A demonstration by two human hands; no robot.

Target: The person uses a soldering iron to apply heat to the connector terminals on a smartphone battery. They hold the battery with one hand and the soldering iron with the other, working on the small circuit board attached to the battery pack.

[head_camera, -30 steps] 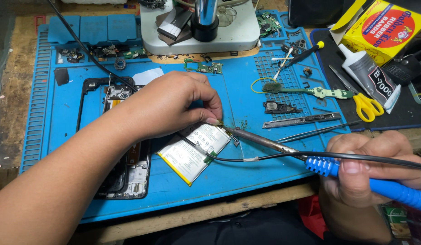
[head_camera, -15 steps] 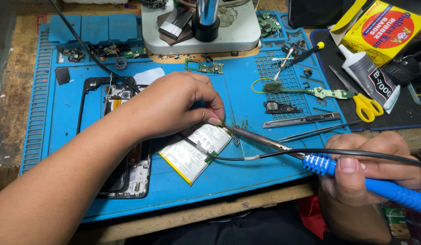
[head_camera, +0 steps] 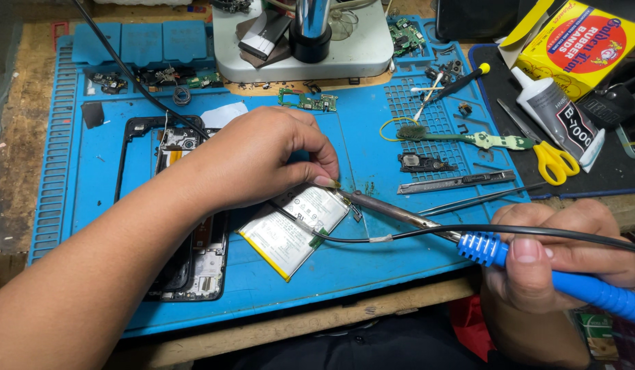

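A flat white phone battery [head_camera: 293,223] with a yellow edge lies on the blue work mat [head_camera: 372,267]. My left hand [head_camera: 259,157] rests over its top end, thumb and forefinger pinched on something small at the battery's upper right corner. My right hand [head_camera: 557,257] grips the blue handle of a soldering iron [head_camera: 537,267]. Its metal tip [head_camera: 355,196] touches the spot at my left fingertips. A black cable [head_camera: 468,229] runs from the handle across the battery. An opened phone frame [head_camera: 187,205] lies under my left forearm.
A microscope base [head_camera: 310,41] stands at the back. A small circuit board [head_camera: 307,101], green brush [head_camera: 468,139], yellow scissors [head_camera: 554,161], glue tube [head_camera: 561,116], tweezers [head_camera: 478,199], screwdriver [head_camera: 461,82] and yellow box [head_camera: 571,38] lie to the right. The table's wooden edge [head_camera: 317,325] is near me.
The soldering iron's tip has stayed at the battery corner; my right hand shifted very slightly. My left hand has kept its pinch in place.
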